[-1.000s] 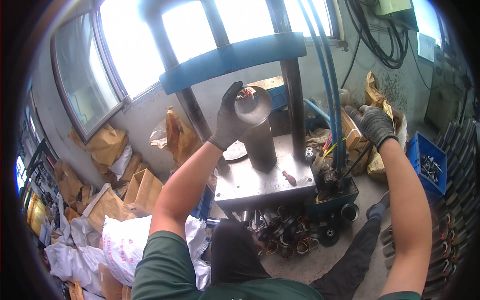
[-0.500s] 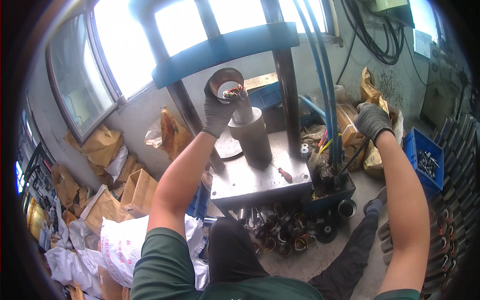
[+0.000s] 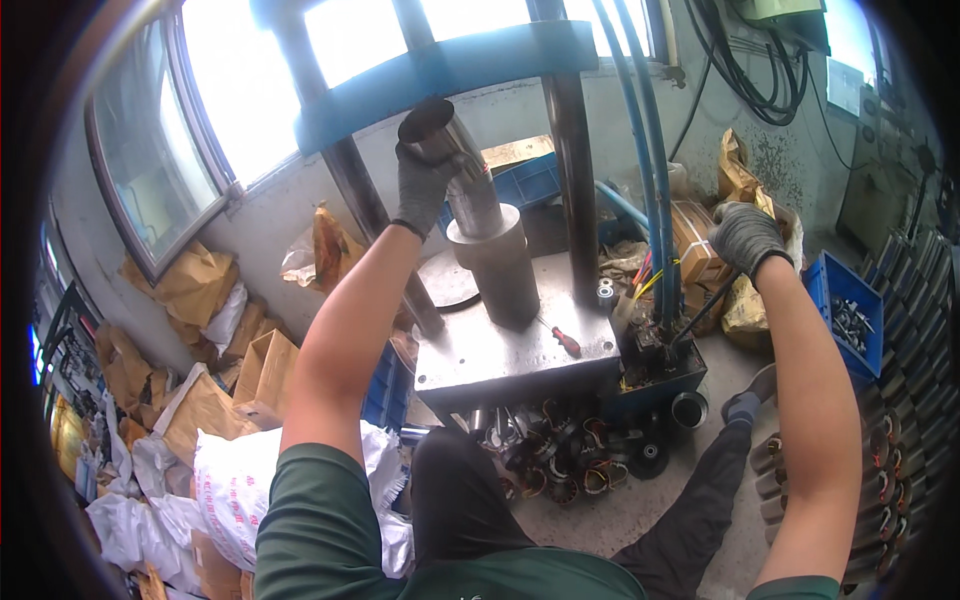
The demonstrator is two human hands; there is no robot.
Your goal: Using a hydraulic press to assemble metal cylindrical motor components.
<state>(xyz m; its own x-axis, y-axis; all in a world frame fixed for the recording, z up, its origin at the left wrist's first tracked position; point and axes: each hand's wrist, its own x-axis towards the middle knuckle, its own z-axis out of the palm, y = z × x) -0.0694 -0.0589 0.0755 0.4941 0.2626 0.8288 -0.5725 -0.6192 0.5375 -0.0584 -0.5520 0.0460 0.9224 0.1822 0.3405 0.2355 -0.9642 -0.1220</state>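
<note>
My left hand (image 3: 425,188), in a grey glove, is closed round an open-ended metal tube (image 3: 446,135). The tube leans, its dark mouth toward the upper left, just under the blue crossbeam of a press. Below it, a stepped steel cylinder (image 3: 500,268) stands upright on the steel press table (image 3: 470,365); whether tube and cylinder touch is hard to tell. My right hand (image 3: 748,238), also gloved, is closed at the upper end of a dark lever (image 3: 708,305) that rises from the press's valve. A red-handled screwdriver (image 3: 566,341) lies beside the cylinder's foot.
Dark posts (image 3: 572,190) flank the cylinder under the blue crossbeam (image 3: 450,75). Beneath the table lie several wound motor parts (image 3: 560,455). A blue crate of metal pieces (image 3: 848,315) and stacked tubes stand right; a white sack (image 3: 235,485) and cardboard (image 3: 265,375) lie left.
The tube in my left hand has tipped, its mouth now higher and further left. The coloured wires seen inside its mouth are now out of sight there. My right hand stays at the lever.
</note>
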